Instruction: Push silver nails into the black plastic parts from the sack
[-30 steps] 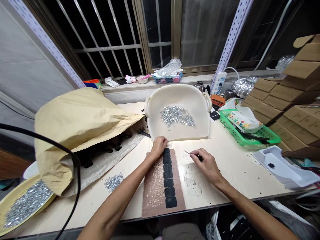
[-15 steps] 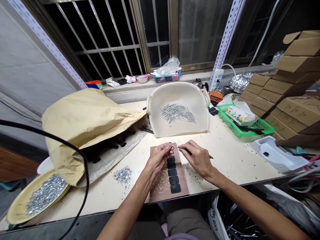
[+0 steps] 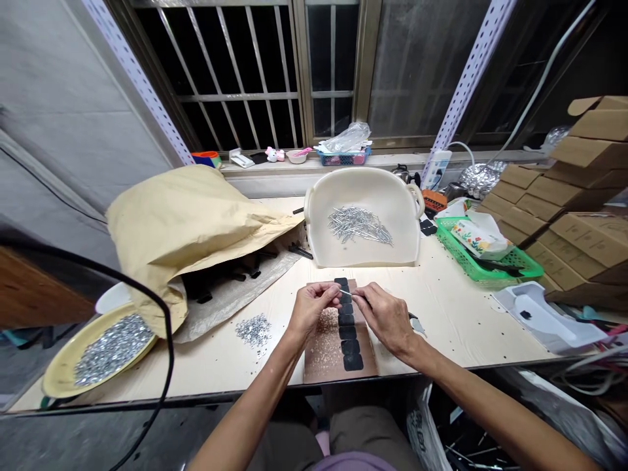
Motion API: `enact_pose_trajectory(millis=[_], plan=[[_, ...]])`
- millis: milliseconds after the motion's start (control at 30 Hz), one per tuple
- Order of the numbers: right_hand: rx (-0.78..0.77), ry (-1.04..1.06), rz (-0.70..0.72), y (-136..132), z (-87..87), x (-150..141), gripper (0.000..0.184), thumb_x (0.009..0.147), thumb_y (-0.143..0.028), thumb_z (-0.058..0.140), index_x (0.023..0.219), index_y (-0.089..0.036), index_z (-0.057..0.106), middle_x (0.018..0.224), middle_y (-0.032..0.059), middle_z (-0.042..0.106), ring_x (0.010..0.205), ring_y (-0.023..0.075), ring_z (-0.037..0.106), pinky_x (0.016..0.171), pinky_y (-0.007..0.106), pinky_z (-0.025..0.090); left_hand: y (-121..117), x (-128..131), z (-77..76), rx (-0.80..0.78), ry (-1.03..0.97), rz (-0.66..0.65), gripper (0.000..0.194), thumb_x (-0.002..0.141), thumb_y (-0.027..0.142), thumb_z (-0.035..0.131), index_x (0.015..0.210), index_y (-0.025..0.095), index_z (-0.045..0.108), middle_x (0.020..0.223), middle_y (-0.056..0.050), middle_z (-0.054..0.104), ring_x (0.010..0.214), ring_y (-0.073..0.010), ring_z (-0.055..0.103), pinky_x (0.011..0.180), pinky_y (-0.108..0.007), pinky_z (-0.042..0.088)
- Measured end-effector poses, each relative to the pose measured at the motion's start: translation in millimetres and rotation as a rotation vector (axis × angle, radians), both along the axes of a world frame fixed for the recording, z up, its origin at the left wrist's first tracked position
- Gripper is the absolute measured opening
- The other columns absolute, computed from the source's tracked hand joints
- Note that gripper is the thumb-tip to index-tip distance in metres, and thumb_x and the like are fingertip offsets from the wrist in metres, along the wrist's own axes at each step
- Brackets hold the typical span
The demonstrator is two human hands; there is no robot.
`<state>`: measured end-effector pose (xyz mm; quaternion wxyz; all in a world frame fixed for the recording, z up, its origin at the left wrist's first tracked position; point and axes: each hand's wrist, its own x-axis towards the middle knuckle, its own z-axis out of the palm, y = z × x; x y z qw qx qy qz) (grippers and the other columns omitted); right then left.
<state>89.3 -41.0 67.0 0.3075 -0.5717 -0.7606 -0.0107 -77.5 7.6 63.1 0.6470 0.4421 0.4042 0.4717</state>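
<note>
A thin silvery metal rod (image 3: pixel 346 292) spans the short gap between my two hands. My left hand (image 3: pixel 313 309) pinches at its left end, thumb against fingertips; anything smaller in that pinch is hidden. My right hand (image 3: pixel 385 317) grips the other end between thumb and curled fingers. A dark and grey piece (image 3: pixel 417 325) shows beside the right hand; I cannot make out what it is. Below both hands lies a brown board (image 3: pixel 324 369), its left side speckled, with a column of black rounded squares (image 3: pixel 349 347) on it.
Behind the hands stands a cream scoop-shaped tub (image 3: pixel 363 190) with a heap of metal rods (image 3: pixel 358 226). Small metal pieces lie in a pile (image 3: pixel 254 330) and in a yellow basin (image 3: pixel 59 373). A paper sack (image 3: pixel 186 216) holds black parts. Rightward are a green basket (image 3: pixel 530 267) and cardboard boxes (image 3: pixel 583 242).
My left hand has lifted from the top of the black column and met the rod, which my right hand brought leftward. Over the last half second the hands stay together; the view has shifted.
</note>
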Motion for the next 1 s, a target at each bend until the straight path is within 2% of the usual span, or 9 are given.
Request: enact_pose_trajectory(millis=[133,300,500,700,867,1000], plan=[[-0.058,0.057,0.012,-0.2,-4.2,-4.9,0.019,0.093,-0.031,0.040,0.094,-0.025,0.058,0.089,0.0009,0.064,0.077,0.0138,0.061,0.060,0.024,0.042,-4.3,-4.7,1.7,0.060,0.078,0.032,0.030,0.065,0.034,0.075,0.083,0.010,0.070,0.068,-0.003,0.066,0.056,-0.0099,0.058,0.061,-0.024,0.051],[-0.051,0.021,0.009,-1.1,-6.3,-6.4,0.018,0.093,-0.033,0.042,0.094,-0.024,0.058,0.089,0.0019,0.063,0.077,0.0146,0.061,0.058,0.024,0.041,-6.0,-6.8,-1.3,0.087,0.113,0.031,0.026,0.065,0.033,0.075,0.079,0.012,0.071,0.064,-0.001,0.066,0.056,-0.0105,0.058,0.061,-0.024,0.051],[-0.116,0.109,0.069,-0.7,-10.4,-2.3,0.018,0.093,-0.033,0.041,0.092,-0.025,0.057,0.088,0.0001,0.064,0.077,0.0142,0.061,0.064,0.024,0.043,-4.7,-5.3,-2.0,0.134,0.205,0.026,0.024,0.066,0.033,0.074,0.076,0.012,0.070,0.064,-0.002,0.066,0.055,-0.0110,0.058,0.057,-0.023,0.050],[0.026,-0.102,0.017,-3.1,-12.4,-1.0,0.021,0.094,-0.029,0.040,0.091,-0.022,0.059,0.084,0.0034,0.063,0.072,0.0144,0.060,0.062,0.025,0.039,-5.3,-3.5,-6.6,0.116,0.201,0.013,0.024,0.066,0.034,0.073,0.073,0.012,0.070,0.062,-0.001,0.064,0.055,-0.0104,0.056,0.057,-0.023,0.050],[0.019,-0.058,0.016,-1.9,-15.4,-0.4,0.019,0.094,-0.032,0.042,0.092,-0.022,0.058,0.087,0.0016,0.063,0.072,0.0123,0.058,0.060,0.023,0.036,-5.1,-1.7,-8.4,0.075,0.166,0.007,0.028,0.063,0.035,0.076,0.076,0.011,0.070,0.069,-0.002,0.065,0.057,-0.0104,0.058,0.058,-0.024,0.050],[0.177,-0.187,-0.023,0.1,-17.4,-0.4,0.021,0.093,-0.026,0.044,0.079,-0.020,0.058,0.077,0.0018,0.062,0.069,0.0131,0.053,0.063,0.026,0.033,-3.3,0.6,-11.4,-0.050,0.039,-0.032,0.032,0.058,0.037,0.079,0.071,0.010,0.067,0.063,0.000,0.061,0.053,-0.0078,0.053,0.055,-0.022,0.049]])
